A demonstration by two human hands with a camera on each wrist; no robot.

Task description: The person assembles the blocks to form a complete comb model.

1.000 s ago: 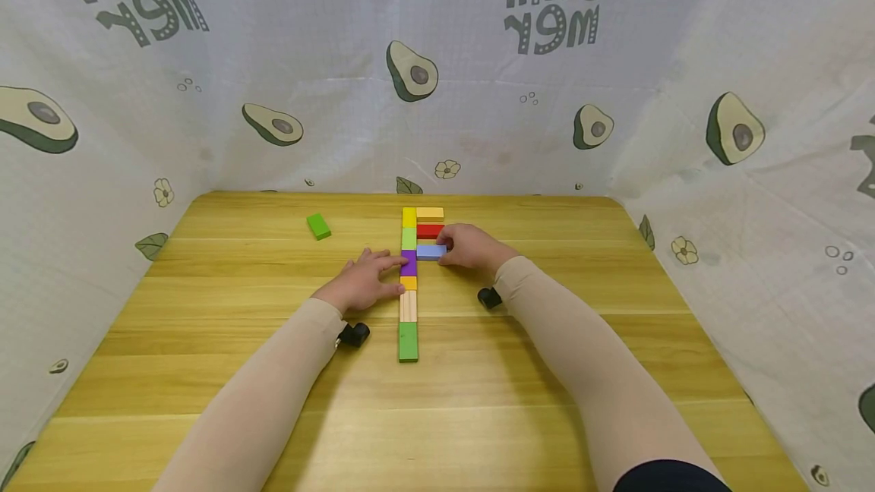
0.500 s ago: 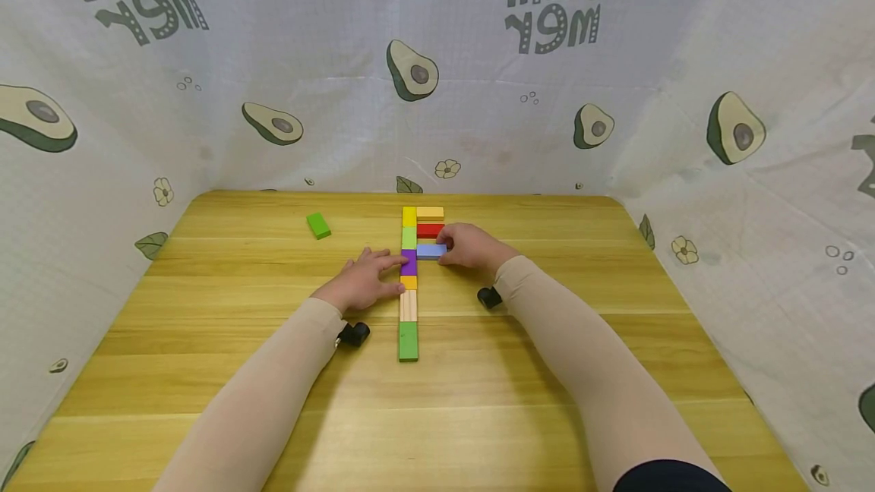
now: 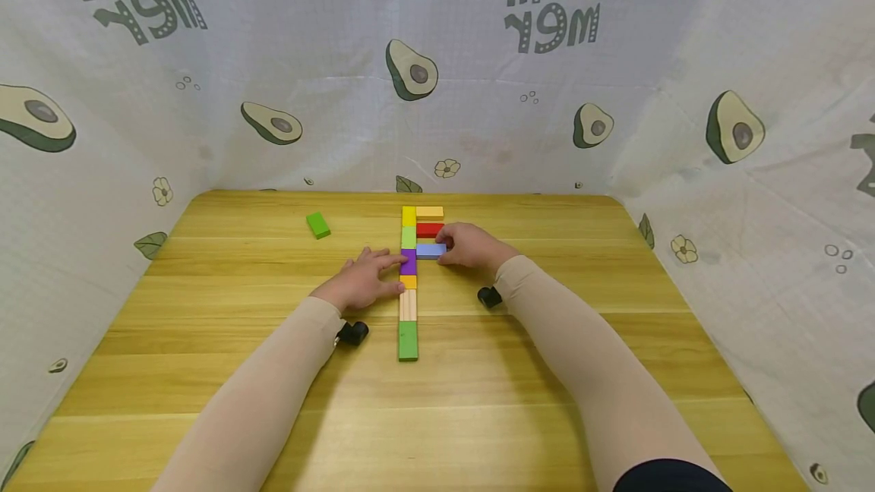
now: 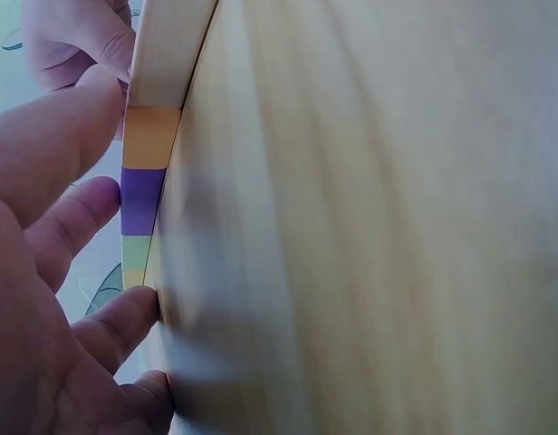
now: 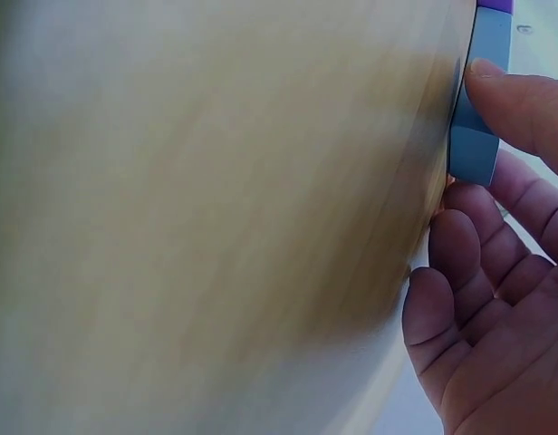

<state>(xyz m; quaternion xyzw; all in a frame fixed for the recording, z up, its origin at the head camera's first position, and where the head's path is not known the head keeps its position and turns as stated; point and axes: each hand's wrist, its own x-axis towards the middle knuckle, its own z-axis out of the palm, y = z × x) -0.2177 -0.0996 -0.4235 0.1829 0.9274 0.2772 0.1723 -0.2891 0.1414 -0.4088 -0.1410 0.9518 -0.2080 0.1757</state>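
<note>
A straight column of wooden blocks runs front to back on the table: a yellow block, a light green block, a purple block, an orange block, a plain wood block and a green block. My left hand lies along its left side, fingers extended; the index finger touches the purple block and the thumb rests near the orange one. My right hand pinches the right end of a blue block whose other end meets the column beside the purple block.
Behind the blue block, a red block and a pale yellow-orange block also stick out rightward from the column. A loose green block lies at the back left of the wooden table. A printed cloth hangs around the table.
</note>
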